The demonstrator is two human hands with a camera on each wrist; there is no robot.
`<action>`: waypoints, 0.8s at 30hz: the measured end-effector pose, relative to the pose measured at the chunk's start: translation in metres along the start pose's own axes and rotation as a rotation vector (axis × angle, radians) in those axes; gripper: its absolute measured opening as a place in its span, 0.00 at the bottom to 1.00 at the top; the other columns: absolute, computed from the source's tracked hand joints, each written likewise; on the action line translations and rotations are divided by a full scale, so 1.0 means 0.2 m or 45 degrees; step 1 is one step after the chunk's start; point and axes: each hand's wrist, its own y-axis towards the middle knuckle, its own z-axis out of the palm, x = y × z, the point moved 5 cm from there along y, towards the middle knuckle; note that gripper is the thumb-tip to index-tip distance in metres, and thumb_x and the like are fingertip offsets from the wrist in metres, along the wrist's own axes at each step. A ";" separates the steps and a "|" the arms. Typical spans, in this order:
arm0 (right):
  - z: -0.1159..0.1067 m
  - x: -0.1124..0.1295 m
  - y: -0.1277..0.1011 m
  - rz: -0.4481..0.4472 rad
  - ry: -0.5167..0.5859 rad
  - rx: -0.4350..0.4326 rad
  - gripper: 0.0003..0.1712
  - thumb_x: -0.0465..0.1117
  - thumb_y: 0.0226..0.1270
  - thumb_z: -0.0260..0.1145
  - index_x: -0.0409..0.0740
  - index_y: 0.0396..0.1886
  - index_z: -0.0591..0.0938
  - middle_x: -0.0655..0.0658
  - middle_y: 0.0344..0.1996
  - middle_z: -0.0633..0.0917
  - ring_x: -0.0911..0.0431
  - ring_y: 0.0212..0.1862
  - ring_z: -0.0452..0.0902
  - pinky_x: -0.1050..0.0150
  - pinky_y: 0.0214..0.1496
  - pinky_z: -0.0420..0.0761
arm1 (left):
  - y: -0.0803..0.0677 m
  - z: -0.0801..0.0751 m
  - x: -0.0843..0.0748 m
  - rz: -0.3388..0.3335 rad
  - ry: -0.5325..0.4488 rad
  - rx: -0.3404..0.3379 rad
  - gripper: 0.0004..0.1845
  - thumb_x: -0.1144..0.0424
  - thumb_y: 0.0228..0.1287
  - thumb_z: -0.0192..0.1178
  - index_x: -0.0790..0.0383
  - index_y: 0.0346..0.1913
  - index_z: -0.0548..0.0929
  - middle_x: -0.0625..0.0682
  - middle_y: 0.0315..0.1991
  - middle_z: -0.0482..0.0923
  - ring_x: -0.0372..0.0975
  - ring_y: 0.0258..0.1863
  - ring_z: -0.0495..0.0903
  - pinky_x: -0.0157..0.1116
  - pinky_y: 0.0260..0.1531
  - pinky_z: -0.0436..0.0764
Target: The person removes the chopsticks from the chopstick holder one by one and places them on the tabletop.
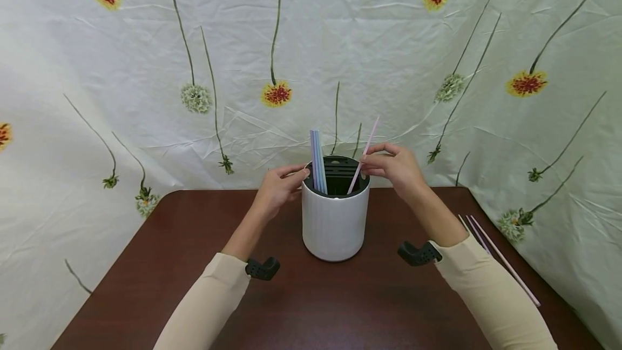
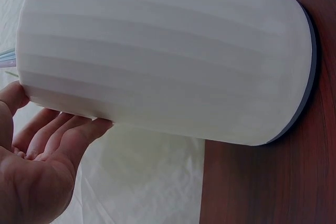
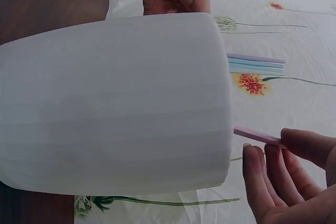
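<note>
No text, label, brand, number or sign can be read in any of the views. The white holder [image 1: 334, 226] on the bench [image 1: 311, 307] has a plain ribbed wall without print. The cloth [image 1: 389, 58] behind the bench shows only printed flowers and stems, no letters.

Both arms wear long, close-fitting cream sleeves [image 1: 209, 296] that end just short of the wrists. A small black camera mount [image 1: 263, 268] sits at each cuff, with rounded, ribbed housing. The hands [image 1: 281, 187] are bare.
</note>
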 end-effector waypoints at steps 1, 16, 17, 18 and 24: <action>0.00 0.01 0.00 -0.008 0.013 -0.003 0.14 0.35 0.69 0.69 0.33 0.49 0.79 0.50 0.33 0.89 0.56 0.37 0.89 0.62 0.49 0.88 | 0.00 0.00 0.00 0.000 0.000 0.001 0.24 0.54 0.70 0.65 0.59 0.66 0.81 0.59 0.63 0.80 0.47 0.60 0.81 0.54 0.60 0.79; -0.11 0.29 -0.02 -0.171 0.258 -0.078 0.05 0.30 0.65 0.71 0.37 0.39 0.84 0.44 0.32 0.89 0.52 0.35 0.88 0.60 0.45 0.89 | -0.02 0.00 -0.01 0.001 0.026 -0.007 0.25 0.53 0.70 0.66 0.58 0.66 0.81 0.59 0.63 0.80 0.48 0.60 0.82 0.54 0.61 0.79; -0.12 0.31 -0.02 -0.189 0.267 -0.079 0.05 0.30 0.65 0.72 0.37 0.39 0.85 0.43 0.32 0.89 0.52 0.34 0.88 0.60 0.45 0.89 | -0.02 0.00 -0.01 0.000 0.025 -0.007 0.25 0.53 0.70 0.66 0.58 0.66 0.81 0.59 0.63 0.81 0.48 0.60 0.82 0.55 0.61 0.79; -0.14 0.33 -0.02 -0.204 0.275 -0.080 0.04 0.30 0.64 0.72 0.37 0.38 0.85 0.43 0.32 0.89 0.52 0.34 0.88 0.60 0.45 0.89 | -0.02 0.00 -0.01 0.000 0.023 -0.008 0.25 0.53 0.70 0.66 0.58 0.66 0.81 0.59 0.63 0.81 0.48 0.60 0.82 0.55 0.61 0.79; -0.23 0.40 -0.05 -0.261 0.325 -0.104 0.03 0.29 0.64 0.72 0.37 0.36 0.86 0.44 0.32 0.88 0.51 0.33 0.88 0.59 0.44 0.89 | -0.02 0.00 -0.01 0.001 0.024 -0.014 0.24 0.53 0.70 0.66 0.58 0.65 0.82 0.59 0.62 0.81 0.48 0.60 0.82 0.55 0.61 0.79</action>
